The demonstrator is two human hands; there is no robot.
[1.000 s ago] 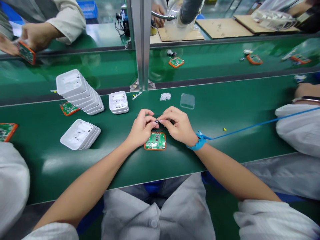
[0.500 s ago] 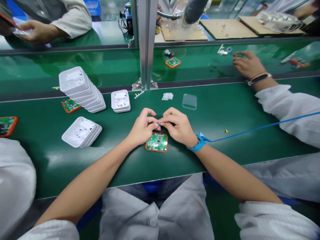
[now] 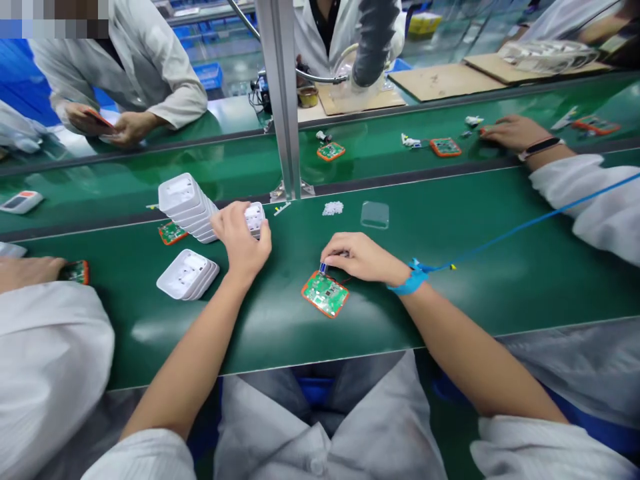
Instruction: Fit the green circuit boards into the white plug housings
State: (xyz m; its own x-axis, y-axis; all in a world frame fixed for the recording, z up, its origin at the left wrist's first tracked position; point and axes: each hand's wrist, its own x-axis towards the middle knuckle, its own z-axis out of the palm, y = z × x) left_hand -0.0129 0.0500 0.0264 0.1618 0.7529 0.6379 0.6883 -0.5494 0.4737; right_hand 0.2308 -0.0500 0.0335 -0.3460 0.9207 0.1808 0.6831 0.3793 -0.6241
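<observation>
Three housing stacks (image 3: 187,203) — six circuit boards (image 3: 325,294)

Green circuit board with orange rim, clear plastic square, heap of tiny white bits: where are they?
Green circuit board with orange rim (image 3: 326,295): head view, its green face.
Clear plastic square (image 3: 375,215): head view, its centre.
Heap of tiny white bits (image 3: 333,208): head view, heap's middle.

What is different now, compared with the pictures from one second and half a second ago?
The left hand let go of the small part and moved up-left to grip the small stack of white housings. The right hand alone now pinches the small part at the edge of the circuit board. The leaning stack, the flat stack and the clear cover stayed in place.
</observation>
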